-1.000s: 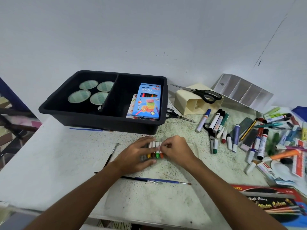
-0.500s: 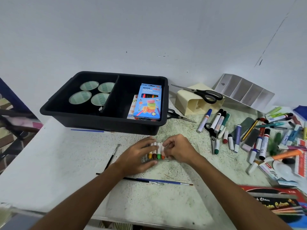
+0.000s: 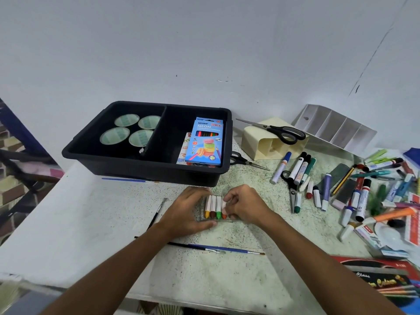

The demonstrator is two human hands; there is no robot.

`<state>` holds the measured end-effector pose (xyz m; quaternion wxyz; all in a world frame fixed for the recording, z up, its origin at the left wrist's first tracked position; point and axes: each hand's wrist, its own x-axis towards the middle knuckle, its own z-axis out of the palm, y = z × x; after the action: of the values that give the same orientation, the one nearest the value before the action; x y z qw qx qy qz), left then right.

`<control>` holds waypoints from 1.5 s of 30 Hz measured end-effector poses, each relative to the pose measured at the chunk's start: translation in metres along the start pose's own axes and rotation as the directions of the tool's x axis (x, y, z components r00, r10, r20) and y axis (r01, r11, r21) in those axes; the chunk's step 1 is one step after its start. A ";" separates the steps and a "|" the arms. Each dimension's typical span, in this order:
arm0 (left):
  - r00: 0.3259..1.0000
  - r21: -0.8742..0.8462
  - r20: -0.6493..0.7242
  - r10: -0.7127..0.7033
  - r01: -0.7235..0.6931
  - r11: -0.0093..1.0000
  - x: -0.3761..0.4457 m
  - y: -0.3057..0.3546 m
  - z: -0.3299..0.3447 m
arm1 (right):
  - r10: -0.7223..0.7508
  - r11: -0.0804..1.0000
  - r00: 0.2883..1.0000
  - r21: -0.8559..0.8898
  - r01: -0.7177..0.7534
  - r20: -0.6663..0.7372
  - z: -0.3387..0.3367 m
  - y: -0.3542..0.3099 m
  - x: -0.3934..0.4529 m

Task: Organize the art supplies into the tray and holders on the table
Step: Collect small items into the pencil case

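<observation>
Step, judged: packing crayons (image 3: pixel 214 206) into clear case, just in front of black tray (image 3: pixel 145 165). Left hand (image 3: pixel 187 213) fingers straight, spread, bracing case's left side. Right hand (image 3: pixel 244 206) pinching orange crayon at row's right end. Next: seat that crayon beside green one; gather more crayons; case into tray.
</observation>
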<state>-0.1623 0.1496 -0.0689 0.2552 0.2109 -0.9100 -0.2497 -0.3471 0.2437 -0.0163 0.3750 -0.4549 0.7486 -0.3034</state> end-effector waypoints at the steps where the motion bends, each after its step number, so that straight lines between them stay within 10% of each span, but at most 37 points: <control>1: 1.000 0.001 0.006 -0.013 0.013 1.000 0.000 -0.001 0.000 | -0.008 1.000 1.000 -0.009 0.008 -0.003 0.000 0.001 0.000; 12: 0.959 -0.200 0.158 -0.234 0.263 0.944 0.000 -0.006 -0.007 | -0.384 0.814 0.923 -0.467 0.344 0.012 0.020 0.004 0.005; 20: 0.952 -0.252 0.139 -0.272 0.300 0.920 -0.002 -0.003 -0.006 | -0.417 0.711 0.908 -0.633 0.305 -0.031 0.032 0.006 0.011; 45: 0.946 -0.278 0.138 -0.295 0.322 0.905 -0.002 0.000 -0.009 | -0.548 0.692 0.834 -0.525 0.495 0.063 0.022 0.001 0.016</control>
<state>-0.1556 0.1481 -0.0632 0.1987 0.2997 -0.8281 -0.4300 -0.3343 0.2269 -0.0335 0.0982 -0.7169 0.6591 -0.2049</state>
